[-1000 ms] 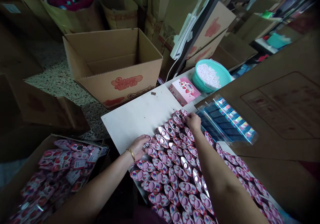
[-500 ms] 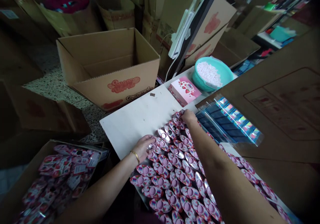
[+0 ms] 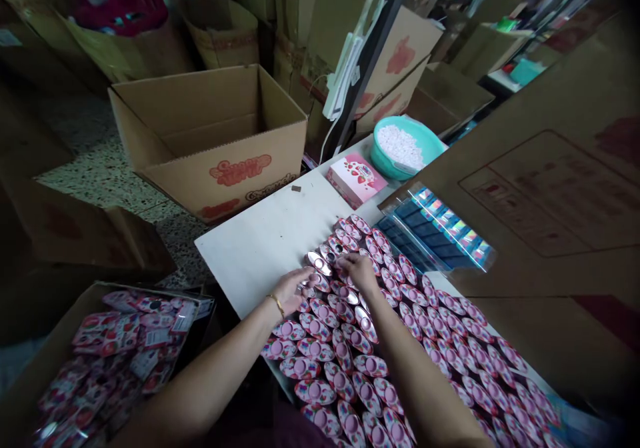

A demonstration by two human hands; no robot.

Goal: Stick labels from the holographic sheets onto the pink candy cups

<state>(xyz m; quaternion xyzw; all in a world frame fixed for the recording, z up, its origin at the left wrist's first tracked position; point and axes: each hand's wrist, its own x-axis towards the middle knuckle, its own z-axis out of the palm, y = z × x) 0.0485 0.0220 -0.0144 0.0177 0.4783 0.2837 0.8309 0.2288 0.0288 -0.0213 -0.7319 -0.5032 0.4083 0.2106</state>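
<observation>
Several small pink oval lids (image 3: pixel 395 341) with strawberry print lie in tight rows over a white table (image 3: pixel 265 235); a few show a shiny silver side. My left hand (image 3: pixel 293 287) rests on the lids at the near left edge of the rows, fingers curled over one of them. My right hand (image 3: pixel 357 269) lies close beside it on the lids, fingers bent down and touching them. A gold bracelet circles my left wrist.
An open cardboard box (image 3: pixel 210 135) stands on the floor beyond the table. A carton of pink packets (image 3: pixel 115 355) sits at lower left. A pink carton (image 3: pixel 356 178), a teal bowl of white pieces (image 3: pixel 405 145) and a clear tray of blue items (image 3: pixel 435 231) stand at the back.
My right hand has drawn back from the far corner of the rows toward my left hand. The left hand has stayed at the near left edge.
</observation>
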